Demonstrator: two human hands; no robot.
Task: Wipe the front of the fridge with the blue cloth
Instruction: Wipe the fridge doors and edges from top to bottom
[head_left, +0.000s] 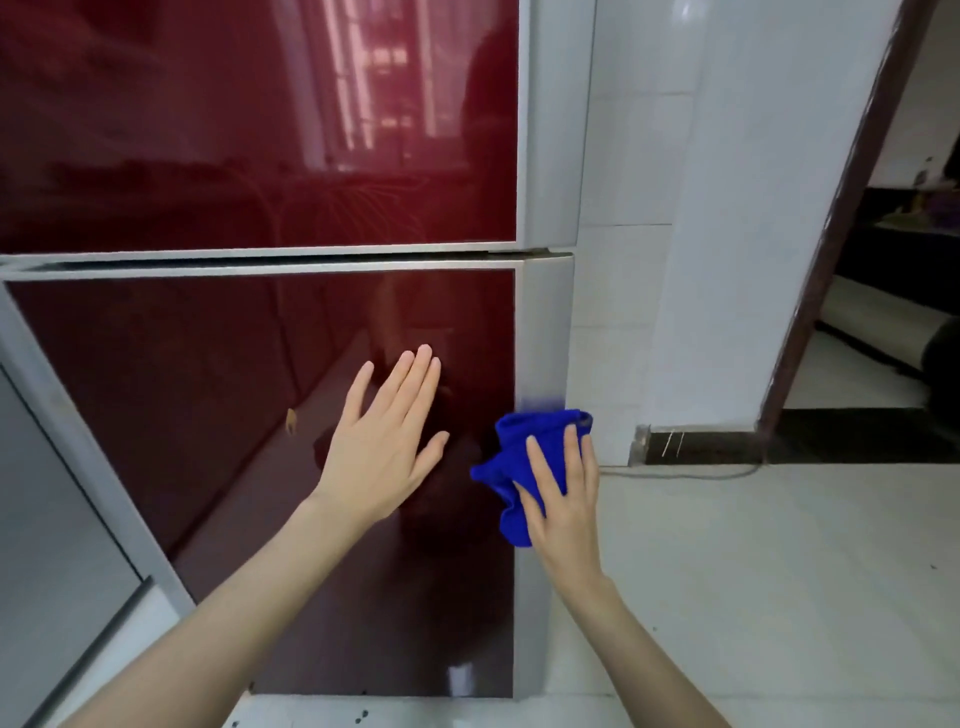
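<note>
The fridge (218, 395) fills the left of the view, with glossy dark red door panels framed in silver. A seam splits the upper door from the lower door. My left hand (387, 441) lies flat and open against the lower red panel, fingers spread upward. My right hand (563, 493) presses a crumpled blue cloth (524, 447) against the silver right edge strip of the lower door. The cloth bunches out above and to the left of my fingers.
A white tiled wall (639, 208) stands right of the fridge. Beyond it a dark brown door frame (841, 228) opens onto another room. The floor (779, 571) is pale tile with a black threshold strip and a thin cable along the wall base.
</note>
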